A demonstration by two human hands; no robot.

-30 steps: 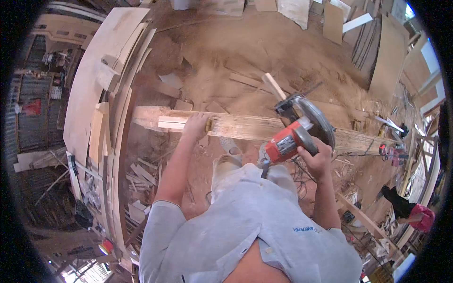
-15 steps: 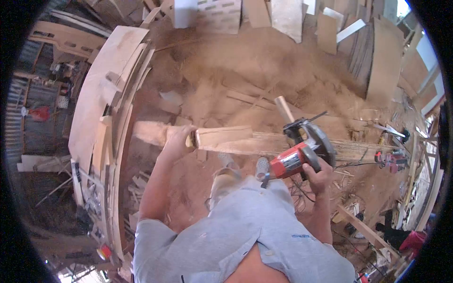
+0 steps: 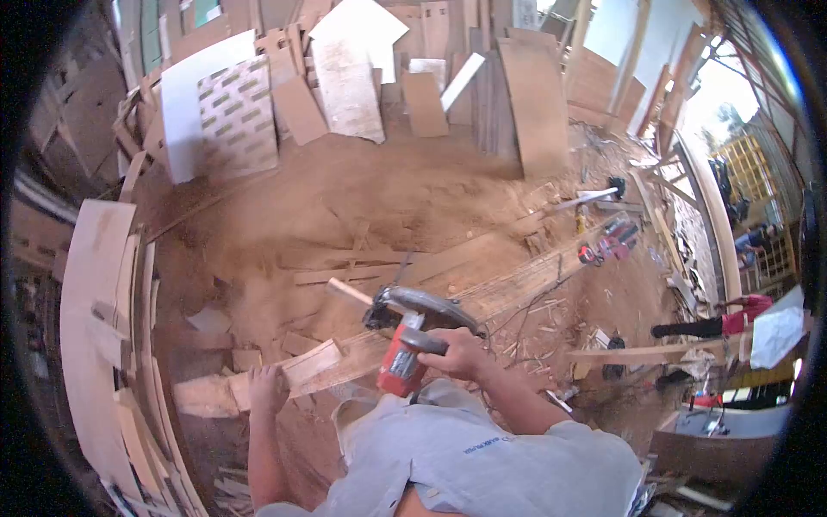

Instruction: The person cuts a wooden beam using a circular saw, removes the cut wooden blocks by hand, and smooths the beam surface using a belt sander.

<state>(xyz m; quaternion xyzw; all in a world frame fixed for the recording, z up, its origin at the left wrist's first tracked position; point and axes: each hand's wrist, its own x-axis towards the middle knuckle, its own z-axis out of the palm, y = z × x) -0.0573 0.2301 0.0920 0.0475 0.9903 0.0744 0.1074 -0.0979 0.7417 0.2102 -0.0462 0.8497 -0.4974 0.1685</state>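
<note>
My right hand (image 3: 457,351) is wrapped round the rear handle of a circular saw (image 3: 399,366) with a red motor body and a dark guard. The saw is tilted over a long wooden plank (image 3: 495,289), and a pale bar (image 3: 349,291) juts from its front; contact with the plank cannot be made out. To the left, my left hand (image 3: 269,389) closes over a short wooden board (image 3: 312,365) that lies along the plank's near end. That hand's fingertips are partly hidden.
Sawdust and scraps cover the ground (image 3: 301,207). Stacked boards (image 3: 95,302) stand at the left, and sheets (image 3: 345,86) lean along the back. A second red power tool (image 3: 610,241) rests on the plank's far end. At the right, a person in a red top (image 3: 748,314) is visible.
My view has swung to the right, showing more of the yard and another person. The saw is now closer to my left hand. Both hands keep their hold.
</note>
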